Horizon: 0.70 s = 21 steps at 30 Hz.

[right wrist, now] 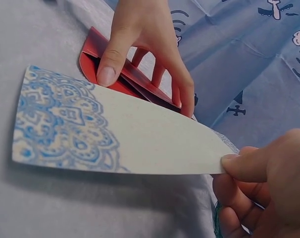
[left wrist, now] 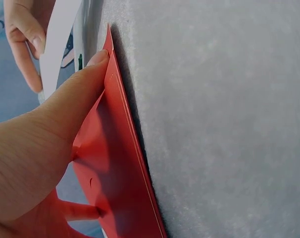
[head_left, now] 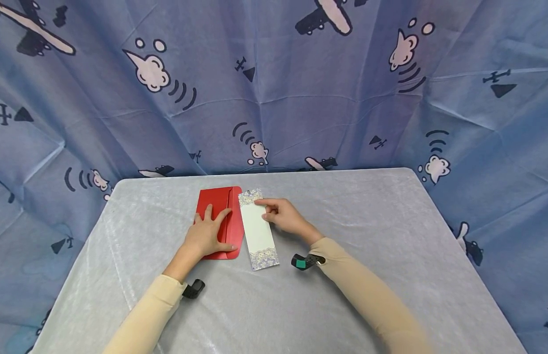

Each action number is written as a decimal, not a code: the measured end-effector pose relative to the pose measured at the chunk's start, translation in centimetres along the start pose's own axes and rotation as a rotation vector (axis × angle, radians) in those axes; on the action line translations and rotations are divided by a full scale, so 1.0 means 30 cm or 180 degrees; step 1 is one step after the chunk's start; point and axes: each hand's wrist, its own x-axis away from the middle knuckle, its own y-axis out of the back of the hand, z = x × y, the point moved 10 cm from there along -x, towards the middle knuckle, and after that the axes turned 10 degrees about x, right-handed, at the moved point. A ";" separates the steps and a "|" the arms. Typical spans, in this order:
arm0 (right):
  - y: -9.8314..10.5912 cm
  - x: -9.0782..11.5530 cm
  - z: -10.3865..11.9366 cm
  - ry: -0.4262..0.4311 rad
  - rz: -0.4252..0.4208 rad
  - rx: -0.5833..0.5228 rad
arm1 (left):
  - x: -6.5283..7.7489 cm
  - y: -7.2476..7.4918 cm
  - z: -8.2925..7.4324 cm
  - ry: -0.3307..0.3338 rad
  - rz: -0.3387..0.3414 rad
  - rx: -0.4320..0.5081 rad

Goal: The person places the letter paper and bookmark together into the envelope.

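Note:
A red envelope [head_left: 218,204] lies on the grey table [head_left: 366,236], its mouth facing right. My left hand [head_left: 210,227] rests on it with fingers spread, and the thumb [left wrist: 75,99] lies along the flap's edge at the mouth. Just right of the envelope is a long white card [head_left: 257,229] with blue patterned ends. My right hand [head_left: 268,206] pinches the card's far end between thumb and fingers [right wrist: 249,166]. In the right wrist view the card [right wrist: 115,134] is lifted slightly off the cloth, next to the gaping envelope [right wrist: 121,85].
A grey velvety cloth covers the table. A blue backdrop [head_left: 300,98] printed with planes and clouds hangs close behind and at both sides. Small cameras sit on my left wrist [head_left: 193,288] and right wrist [head_left: 305,261].

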 end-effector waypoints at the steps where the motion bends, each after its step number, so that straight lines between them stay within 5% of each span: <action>1: -0.002 -0.003 0.001 0.0004 0.0002 -0.0003 | 0.000 0.000 0.000 0.0002 0.0000 0.0002; 21: -0.036 -0.084 -0.003 -0.0077 0.0048 0.0125 | -0.006 -0.004 0.006 0.0056 0.0047 -0.0008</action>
